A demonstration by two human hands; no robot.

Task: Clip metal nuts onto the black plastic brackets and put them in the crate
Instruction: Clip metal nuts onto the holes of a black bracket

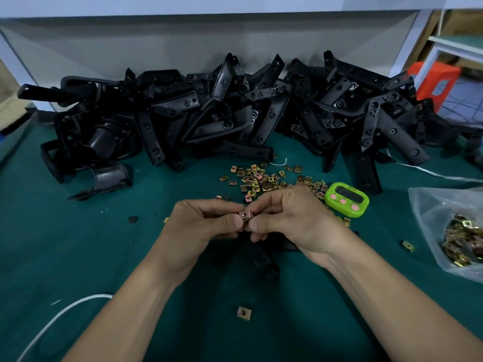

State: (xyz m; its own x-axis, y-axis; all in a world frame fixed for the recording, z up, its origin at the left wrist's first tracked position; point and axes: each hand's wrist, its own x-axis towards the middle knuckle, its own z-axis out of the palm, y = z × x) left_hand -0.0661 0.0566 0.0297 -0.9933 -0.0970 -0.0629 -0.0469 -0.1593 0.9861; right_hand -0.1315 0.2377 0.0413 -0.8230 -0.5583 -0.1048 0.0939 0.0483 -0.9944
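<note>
Metal nut (245,215): held above the surface (78,244), front centre, pinched between both hands. Left hand (201,220): thumb and curled fingers pinch the nut's left edge. Right hand (292,218): thumb and forefinger pinch its right edge.

Black bracket (261,257): directly under the hands, mostly hidden; cannot tell whether any finger touches it.

Loose nuts (261,177): scattered just beyond the hands. Single nut (244,313): lies alone between the forearms. Green timer (346,199): just right of the right hand. Clear bag (423,205): far right, holds more nuts. Bracket pile (222,108): heaped along the back. White cable (52,320): front left.
</note>
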